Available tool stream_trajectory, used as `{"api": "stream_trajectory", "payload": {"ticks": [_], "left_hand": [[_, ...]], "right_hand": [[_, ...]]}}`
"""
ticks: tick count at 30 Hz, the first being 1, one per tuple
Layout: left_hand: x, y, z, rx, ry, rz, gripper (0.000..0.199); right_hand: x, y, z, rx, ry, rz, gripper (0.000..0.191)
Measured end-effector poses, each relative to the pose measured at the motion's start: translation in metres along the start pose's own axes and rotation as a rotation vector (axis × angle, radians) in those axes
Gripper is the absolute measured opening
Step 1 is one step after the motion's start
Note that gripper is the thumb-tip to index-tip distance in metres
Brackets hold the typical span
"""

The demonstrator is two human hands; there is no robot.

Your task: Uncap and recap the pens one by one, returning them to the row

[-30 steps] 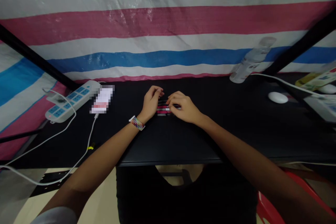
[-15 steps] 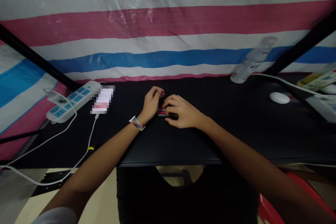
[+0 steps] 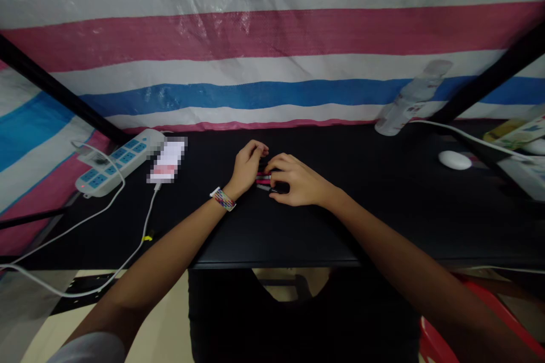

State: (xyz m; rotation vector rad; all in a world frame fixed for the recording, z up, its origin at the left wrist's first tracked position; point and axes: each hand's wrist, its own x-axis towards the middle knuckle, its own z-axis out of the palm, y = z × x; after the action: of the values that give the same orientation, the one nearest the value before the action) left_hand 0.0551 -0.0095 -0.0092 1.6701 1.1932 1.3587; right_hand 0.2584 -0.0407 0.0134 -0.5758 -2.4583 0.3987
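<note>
In the head view, pens [image 3: 263,180] lie on the tabletop [image 3: 272,232], long axis left to right, between the curled left hand [image 3: 245,169] and the right hand [image 3: 298,180], whose fingers arch part-open over their right side. Whether either grips, I cannot tell.

Open desk [image 3: 383,178] spreads right of the right hand [image 3: 296,180] as far as the mouse [image 3: 455,160]; left of the left hand [image 3: 246,167], the phone [image 3: 167,161] blocks the way.

Multicoloured wristband [image 3: 223,199], white at ends; pale grey left sleeve [image 3: 91,348].
</note>
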Motion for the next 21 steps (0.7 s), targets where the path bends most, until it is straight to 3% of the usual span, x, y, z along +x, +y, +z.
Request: {"api": "stream_trajectory", "payload": {"ticks": [21], "left_hand": [[-0.0009, 0.0027, -0.0024, -0.014, -0.078, 0.001, 0.022]], "right_hand": [[-0.0005, 0.0014, 0.0002, -0.009, 0.007, -0.003, 0.013]]}}
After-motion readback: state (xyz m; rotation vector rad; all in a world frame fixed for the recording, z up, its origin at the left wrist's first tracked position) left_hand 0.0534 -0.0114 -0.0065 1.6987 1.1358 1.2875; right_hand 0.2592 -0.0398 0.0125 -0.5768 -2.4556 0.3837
